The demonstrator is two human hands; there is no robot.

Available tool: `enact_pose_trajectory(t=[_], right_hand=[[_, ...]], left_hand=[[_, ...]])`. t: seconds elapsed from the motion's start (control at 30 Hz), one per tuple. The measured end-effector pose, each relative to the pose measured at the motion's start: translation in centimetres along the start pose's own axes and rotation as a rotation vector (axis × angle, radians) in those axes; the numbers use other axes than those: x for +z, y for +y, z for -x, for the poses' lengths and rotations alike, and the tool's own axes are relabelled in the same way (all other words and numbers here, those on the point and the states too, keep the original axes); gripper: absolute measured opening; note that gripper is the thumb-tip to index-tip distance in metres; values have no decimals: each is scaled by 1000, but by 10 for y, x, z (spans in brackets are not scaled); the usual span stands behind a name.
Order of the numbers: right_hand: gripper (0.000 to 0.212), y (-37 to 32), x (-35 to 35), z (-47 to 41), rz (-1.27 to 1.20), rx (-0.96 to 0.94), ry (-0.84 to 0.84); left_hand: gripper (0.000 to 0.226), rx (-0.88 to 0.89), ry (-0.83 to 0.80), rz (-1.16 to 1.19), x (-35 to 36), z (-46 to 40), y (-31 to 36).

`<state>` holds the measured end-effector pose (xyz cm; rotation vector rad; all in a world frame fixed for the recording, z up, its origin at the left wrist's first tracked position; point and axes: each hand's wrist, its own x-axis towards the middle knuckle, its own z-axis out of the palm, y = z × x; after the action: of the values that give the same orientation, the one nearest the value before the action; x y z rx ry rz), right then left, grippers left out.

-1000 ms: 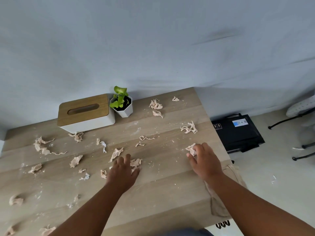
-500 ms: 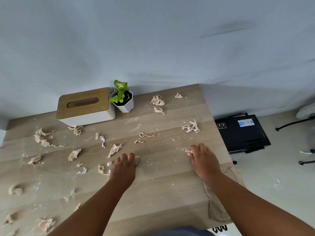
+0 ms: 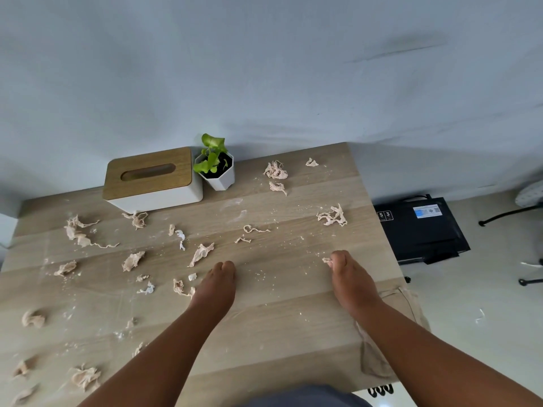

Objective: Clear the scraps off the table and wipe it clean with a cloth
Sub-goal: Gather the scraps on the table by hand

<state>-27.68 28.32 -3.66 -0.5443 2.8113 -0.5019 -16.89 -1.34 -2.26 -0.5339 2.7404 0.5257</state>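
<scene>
Nearest the person, a beige cloth (image 3: 379,359) hangs over the right edge of the table (image 3: 279,327), partly under the right forearm, not yet in use. Scraps lie at the near left corner too, among them a crumpled one (image 3: 85,377).

Further in, both hands rest knuckles-up on the wood. The left hand (image 3: 216,284) has its fingers (image 3: 224,267) curled under, but what they hold, if anything, is hidden beneath the hand. The right hand (image 3: 351,279) has its fingers (image 3: 338,259) bunched round a small scrap (image 3: 326,260) that pokes out at the tips.

The step in hand looks like gathering scraps by the fistful. To do it well, each hand should rake pieces toward the palm rather than pluck them singly, and close firmly so the thin, stringy bits do not trail out. The pieces just left of the left hand, such as the folded strip (image 3: 201,254), are the nearest pickings.

Beyond lie a tangled clump (image 3: 332,216) on the right and another (image 3: 274,170) near the back edge. At the back stand a tissue box (image 3: 151,179) and a potted plant (image 3: 216,165); scraps close to them, like the one (image 3: 135,219) touching the box front, want a careful reach so the plant is not knocked. Fine white crumbs dust the wood and are best left for the cloth.
</scene>
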Motion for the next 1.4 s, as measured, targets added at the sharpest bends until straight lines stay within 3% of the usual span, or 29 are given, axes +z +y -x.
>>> enact_pose_trajectory(t=[0.2, 0.37, 0.6, 1.03, 1.27, 1.4], right_hand=[[41, -2, -3, 4, 9, -79, -87], [10, -5, -10, 6, -50, -111, -25], [5, -7, -17, 4, -104, -122, -23], [14, -14, -12, -9, -234, -157, 73], [33, -7, -17, -23, -242, -161, 94], [26, -2, -21, -27, -241, -122, 99]], left_hand=[[19, 28, 23, 28, -7, 5, -1], [10, 80, 62, 110, -15, 13, 3], [11, 95, 81, 173, -15, 20, 7], [19, 76, 72, 214, -14, 9, 6], [23, 112, 87, 243, -17, 1, 10], [21, 129, 85, 245, -19, -5, 10]])
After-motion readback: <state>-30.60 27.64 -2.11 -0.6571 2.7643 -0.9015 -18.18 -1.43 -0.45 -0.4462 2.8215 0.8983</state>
